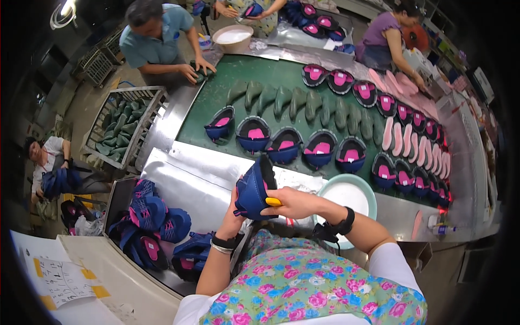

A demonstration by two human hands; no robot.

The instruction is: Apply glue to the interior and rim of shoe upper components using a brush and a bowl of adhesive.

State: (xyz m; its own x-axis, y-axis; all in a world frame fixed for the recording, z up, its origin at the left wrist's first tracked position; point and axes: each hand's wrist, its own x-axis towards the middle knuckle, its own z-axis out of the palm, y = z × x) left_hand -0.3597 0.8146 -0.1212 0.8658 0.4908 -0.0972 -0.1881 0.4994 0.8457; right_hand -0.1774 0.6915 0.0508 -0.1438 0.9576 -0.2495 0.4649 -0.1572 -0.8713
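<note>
A navy blue shoe upper with a dark lining is held up at the near edge of the metal table. My left hand is closed round its lower left side. My right hand presses against its right side, fingers closed on a yellow object, perhaps a tool handle; the rest of it is hidden. Just beyond, a row of blue uppers with pink insides, one of them a blue upper, stands on the green belt. A pale green basin of white stuff sits by my right forearm.
Dark green shoe lasts and pink insoles line the belt. Left of me, more blue shoes are piled in a bin. A metal crate holds more lasts. Across the belt, a co-worker handles a last; others work nearby.
</note>
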